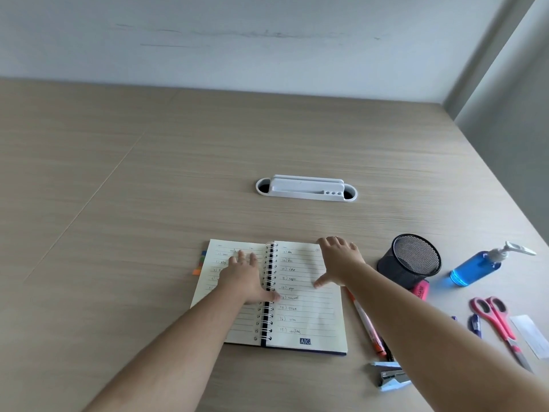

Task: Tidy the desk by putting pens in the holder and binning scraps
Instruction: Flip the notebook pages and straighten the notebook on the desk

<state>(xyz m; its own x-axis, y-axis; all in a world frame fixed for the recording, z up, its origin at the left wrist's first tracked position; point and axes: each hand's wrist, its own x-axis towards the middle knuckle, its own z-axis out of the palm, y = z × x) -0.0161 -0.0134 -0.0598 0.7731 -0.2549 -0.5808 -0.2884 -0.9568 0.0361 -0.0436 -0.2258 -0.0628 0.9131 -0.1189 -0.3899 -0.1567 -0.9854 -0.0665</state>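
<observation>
An open spiral notebook lies on the wooden desk. My left hand rests flat on its left page, fingers apart. My right hand lies flat on the top of the right page, holding nothing. A black mesh pen holder stands empty to the right of the notebook. An orange and white pen lies beside the notebook's right edge, partly under my right forearm. A blue pen lies further right. A white paper scrap sits at the right edge.
Pink-handled scissors lie between the blue pen and the scrap. A pink highlighter leans by the holder, a blue pump bottle behind it. A stapler sits near the front. A white cable tray is set into the desk's middle.
</observation>
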